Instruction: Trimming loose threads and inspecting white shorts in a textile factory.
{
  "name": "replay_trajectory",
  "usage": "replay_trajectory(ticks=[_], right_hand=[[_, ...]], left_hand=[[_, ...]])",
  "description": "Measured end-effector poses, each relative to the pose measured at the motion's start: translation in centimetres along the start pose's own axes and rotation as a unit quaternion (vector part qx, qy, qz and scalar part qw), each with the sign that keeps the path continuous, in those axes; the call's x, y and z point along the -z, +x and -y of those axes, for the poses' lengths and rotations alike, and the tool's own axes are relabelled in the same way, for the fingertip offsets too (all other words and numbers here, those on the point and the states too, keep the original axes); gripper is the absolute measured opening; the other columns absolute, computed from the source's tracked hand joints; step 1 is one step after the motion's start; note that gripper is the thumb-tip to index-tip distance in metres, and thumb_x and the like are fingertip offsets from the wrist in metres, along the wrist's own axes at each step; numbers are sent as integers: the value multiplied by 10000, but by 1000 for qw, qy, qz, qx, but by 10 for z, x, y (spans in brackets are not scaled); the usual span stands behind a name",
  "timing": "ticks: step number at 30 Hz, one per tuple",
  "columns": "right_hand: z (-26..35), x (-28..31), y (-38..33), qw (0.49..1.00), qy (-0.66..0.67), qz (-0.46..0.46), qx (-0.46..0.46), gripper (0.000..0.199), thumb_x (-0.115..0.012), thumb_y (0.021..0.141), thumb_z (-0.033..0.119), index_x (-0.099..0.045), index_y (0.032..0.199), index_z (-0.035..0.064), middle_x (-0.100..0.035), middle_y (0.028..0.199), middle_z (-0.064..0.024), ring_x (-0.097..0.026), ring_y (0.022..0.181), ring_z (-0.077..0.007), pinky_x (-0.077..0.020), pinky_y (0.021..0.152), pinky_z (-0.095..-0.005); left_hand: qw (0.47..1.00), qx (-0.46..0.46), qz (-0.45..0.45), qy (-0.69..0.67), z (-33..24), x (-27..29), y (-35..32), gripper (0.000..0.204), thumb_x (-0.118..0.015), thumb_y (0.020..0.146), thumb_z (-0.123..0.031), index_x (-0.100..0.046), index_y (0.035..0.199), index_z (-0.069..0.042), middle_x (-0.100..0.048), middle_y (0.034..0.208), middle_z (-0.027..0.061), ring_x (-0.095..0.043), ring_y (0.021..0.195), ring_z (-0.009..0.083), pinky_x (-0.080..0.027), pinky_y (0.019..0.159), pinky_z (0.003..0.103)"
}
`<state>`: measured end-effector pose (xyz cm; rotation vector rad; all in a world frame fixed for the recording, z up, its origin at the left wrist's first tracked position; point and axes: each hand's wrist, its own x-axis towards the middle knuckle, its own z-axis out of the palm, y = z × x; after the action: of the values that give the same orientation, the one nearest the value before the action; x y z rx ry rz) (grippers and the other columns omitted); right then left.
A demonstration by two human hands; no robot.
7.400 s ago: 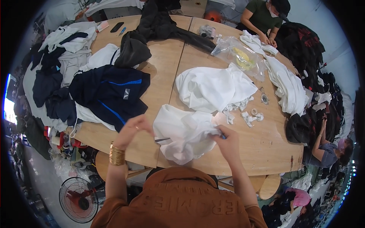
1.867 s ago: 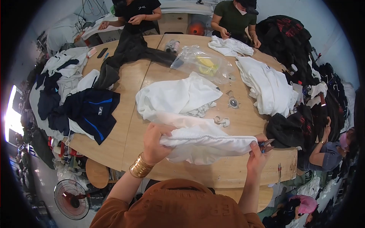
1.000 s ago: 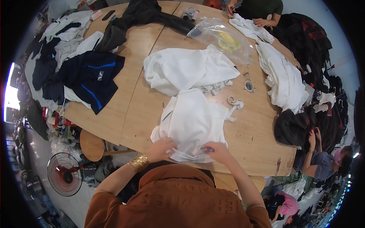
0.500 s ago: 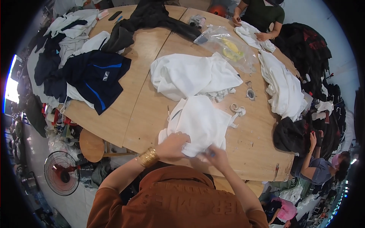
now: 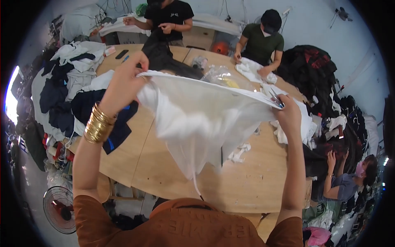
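Note:
A white garment [image 5: 193,109] hangs stretched between my raised hands, its lower part blurred by motion. My left hand [image 5: 125,80], below which gold bangles [image 5: 98,125] circle the wrist, pinches one end of the upper edge. At the opposite end, my right hand [image 5: 289,114] is closed on the fabric. A small pair of thread snips [image 5: 274,97], with pointed metal blades and a bit of blue, also sticks out of the right hand. A thin pale cord or strip [image 5: 195,183] dangles under the cloth. The garment hides much of the table's middle.
Below lies a wooden table [image 5: 214,191] with white fabric scraps [image 5: 240,153]. Navy garments [image 5: 88,103] are heaped left, dark ones [image 5: 308,68] far right. Beyond the cloth is a clear plastic bag [image 5: 214,74]. Co-workers stand across the table and right. A fan [image 5: 60,210] stands lower left.
The white garment has risen off the table and now spreads between both hands. My hands have moved up and apart. The view has tilted up, showing more of the co-workers opposite.

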<state>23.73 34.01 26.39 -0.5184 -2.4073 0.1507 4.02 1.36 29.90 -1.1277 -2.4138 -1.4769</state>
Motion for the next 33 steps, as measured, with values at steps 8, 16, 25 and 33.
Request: replay_trajectory(ticks=[8, 16, 25, 33], right_hand=[[20, 70, 55, 930, 249, 264, -53, 274, -611, 611, 2, -597, 883, -26, -562, 687, -18, -511, 656, -111, -402, 609, -251], [24, 98, 95, 907, 292, 282, -114, 193, -553, 623, -2, -614, 802, 36, -451, 563, 64, -317, 425, -6, -189, 357, -186], [24, 120, 111, 914, 310, 240, -108, 101, -524, 618, 68, -572, 700, 33, -425, 519, 55, -292, 344, -6, -185, 320, -185], [28, 119, 110, 915, 309, 241, -92, 84, -541, 605, 68, -566, 684, 54, -437, 545, 65, -305, 383, -2, -195, 332, -183]], left_hand=[[987, 136, 76, -34, 6, 75, 31, 183, -491, 739, -55, -613, 844, 34, -520, 555, 25, -461, 376, 72, -387, 341, 208], [969, 171, 163, -75, -21, 98, 37, 127, -498, 698, -61, -592, 720, 21, -422, 435, -7, -359, 324, 54, -350, 365, 216], [965, 157, 184, -98, -33, 113, 40, 111, -488, 686, -17, -586, 695, 36, -443, 465, -10, -337, 334, 41, -269, 344, 193], [973, 136, 182, -49, -40, 117, 31, 163, -503, 689, -50, -618, 756, 44, -494, 483, -5, -390, 345, 38, -279, 350, 172]])
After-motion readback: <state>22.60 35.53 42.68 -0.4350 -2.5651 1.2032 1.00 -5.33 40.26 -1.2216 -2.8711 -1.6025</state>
